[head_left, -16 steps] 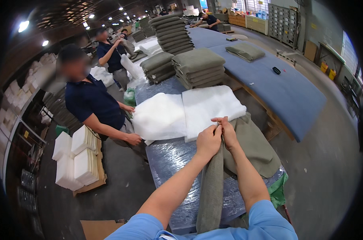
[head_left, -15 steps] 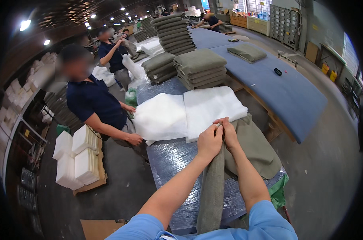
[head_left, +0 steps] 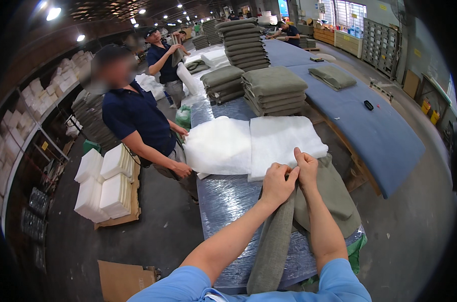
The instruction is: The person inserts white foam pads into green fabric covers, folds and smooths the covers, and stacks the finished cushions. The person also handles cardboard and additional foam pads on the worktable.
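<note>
A grey-green fabric piece (head_left: 273, 246) hangs in a long fold from between my hands toward my body. My left hand (head_left: 278, 185) is closed on its upper end. Right beside it, my right hand (head_left: 307, 170) grips the same fabric, thumb pointing up. More of the grey-green cloth (head_left: 336, 204) lies spread to the right, under my right forearm. Just beyond my hands lies a folded white padding sheet (head_left: 286, 141). A second white padding sheet (head_left: 218, 148) adjoins it on the left, with a co-worker's hands (head_left: 182, 168) at its left edge.
The table (head_left: 228, 206) is wrapped in shiny plastic. Stacks of folded grey-green covers (head_left: 274, 88) stand at its far part. A blue-topped table (head_left: 369, 126) runs along the right. White foam blocks (head_left: 107, 183) sit on cardboard at the left. Another person (head_left: 163, 65) stands farther back.
The view has shifted, so the scene sits farther right and slightly lower. My right thumb now stands up more. Both hands keep their hold on the fabric.
</note>
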A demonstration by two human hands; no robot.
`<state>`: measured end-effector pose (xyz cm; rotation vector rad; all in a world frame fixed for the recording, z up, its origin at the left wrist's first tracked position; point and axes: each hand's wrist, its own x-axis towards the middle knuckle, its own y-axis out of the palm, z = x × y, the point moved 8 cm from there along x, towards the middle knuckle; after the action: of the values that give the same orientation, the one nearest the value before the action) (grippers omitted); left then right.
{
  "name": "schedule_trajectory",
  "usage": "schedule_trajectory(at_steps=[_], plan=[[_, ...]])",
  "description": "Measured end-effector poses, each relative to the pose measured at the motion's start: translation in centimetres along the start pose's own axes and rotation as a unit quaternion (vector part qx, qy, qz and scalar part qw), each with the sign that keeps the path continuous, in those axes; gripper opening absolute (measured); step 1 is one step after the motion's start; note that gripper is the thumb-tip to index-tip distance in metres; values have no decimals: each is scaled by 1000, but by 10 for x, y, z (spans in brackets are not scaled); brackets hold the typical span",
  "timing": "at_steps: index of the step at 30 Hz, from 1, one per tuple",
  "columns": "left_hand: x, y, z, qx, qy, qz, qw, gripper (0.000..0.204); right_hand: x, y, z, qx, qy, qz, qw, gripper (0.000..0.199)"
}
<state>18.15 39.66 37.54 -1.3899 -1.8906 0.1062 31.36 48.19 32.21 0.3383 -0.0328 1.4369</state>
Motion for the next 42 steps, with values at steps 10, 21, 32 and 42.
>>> schedule_trajectory(at_steps=[10, 21, 32, 42], plan=[[-17, 28, 27, -59, -162, 186, 967, 69, 17, 35, 9, -254, -68, 77, 962, 53], [-18, 15, 22, -60, -131, 173, 974, 58, 21, 27, -1, -172, -35, 69, 982, 56], [-42, -10, 45, -191, -126, 54, 972, 49, -42, 4, -32, 130, 100, 173, 971, 26], [-27, -23, 52, -95, -32, 135, 986, 41, -34, -13, -33, 114, 109, 193, 968, 18]])
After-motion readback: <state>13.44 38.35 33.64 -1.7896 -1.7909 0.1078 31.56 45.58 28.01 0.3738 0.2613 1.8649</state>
